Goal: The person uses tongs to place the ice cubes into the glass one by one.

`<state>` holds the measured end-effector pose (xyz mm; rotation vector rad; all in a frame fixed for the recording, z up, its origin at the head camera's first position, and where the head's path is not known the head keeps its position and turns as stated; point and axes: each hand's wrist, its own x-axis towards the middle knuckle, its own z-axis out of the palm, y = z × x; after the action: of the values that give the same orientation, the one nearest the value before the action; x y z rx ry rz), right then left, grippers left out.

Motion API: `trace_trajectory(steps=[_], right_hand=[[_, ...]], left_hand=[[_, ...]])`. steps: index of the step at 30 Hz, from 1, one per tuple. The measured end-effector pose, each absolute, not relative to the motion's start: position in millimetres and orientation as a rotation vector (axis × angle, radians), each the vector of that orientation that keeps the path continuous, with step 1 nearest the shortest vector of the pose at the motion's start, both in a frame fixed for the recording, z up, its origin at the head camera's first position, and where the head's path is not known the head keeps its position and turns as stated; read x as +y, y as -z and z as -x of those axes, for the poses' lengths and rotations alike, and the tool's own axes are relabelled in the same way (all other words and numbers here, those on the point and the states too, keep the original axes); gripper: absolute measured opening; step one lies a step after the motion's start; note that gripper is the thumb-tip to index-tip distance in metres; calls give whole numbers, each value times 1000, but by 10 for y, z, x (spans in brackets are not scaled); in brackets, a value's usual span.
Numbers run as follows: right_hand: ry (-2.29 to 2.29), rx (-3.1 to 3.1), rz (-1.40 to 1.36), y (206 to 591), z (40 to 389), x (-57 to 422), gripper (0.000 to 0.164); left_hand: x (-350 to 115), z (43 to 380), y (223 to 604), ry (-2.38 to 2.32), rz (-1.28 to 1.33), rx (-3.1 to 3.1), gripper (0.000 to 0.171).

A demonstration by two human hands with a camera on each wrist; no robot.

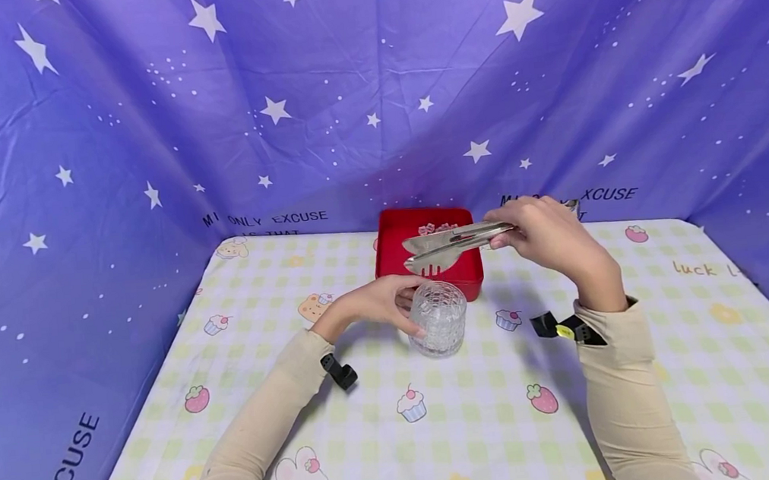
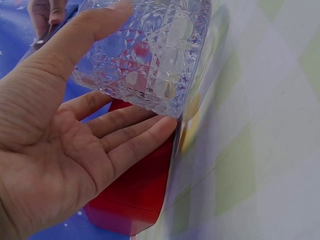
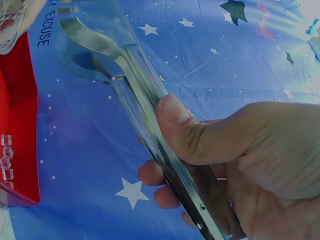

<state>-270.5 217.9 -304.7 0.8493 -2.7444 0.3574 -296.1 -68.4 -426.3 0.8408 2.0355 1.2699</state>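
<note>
Checked cloth (image 1: pixel 348 456) meets a starry curtain (image 1: pixel 340 46). Right hand (image 1: pixel 549 233) pinches metal tongs (image 1: pixel 474 240), tips slightly apart, long axis pointing near nine o'clock, across the red tray (image 1: pixel 473 287) in the head view. Left hand (image 1: pixel 379 301) grips the glass tumbler (image 1: pixel 443 322), at the tray's six o'clock. Likely step: steadying and poising; reaching the clear cubes (image 3: pixel 7 152) next calls for lowering the tips.

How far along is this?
Done: right grip has silver metal tongs lifted. In hand: left grip holds the clear textured-glass cup; tongs look empty. Remaining, apparently: small clear cubes in the red square box. Can't tell whether the cup holds any.
</note>
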Motion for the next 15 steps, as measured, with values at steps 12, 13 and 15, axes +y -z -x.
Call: trace_trajectory(steps=[12, 13, 15], right_hand=[[-440, -2492, -755, 3084, 2777, 2158, 33], [-434, -2457, -735, 3093, 2784, 2152, 30], [-409, -2397, -686, 3113, 2797, 2143, 26]], left_hand=[[-673, 2984, 4317, -1295, -921, 2085, 79], [-673, 2981, 4317, -1296, -917, 2089, 78], [-673, 2975, 4316, -1301, -908, 2090, 77]])
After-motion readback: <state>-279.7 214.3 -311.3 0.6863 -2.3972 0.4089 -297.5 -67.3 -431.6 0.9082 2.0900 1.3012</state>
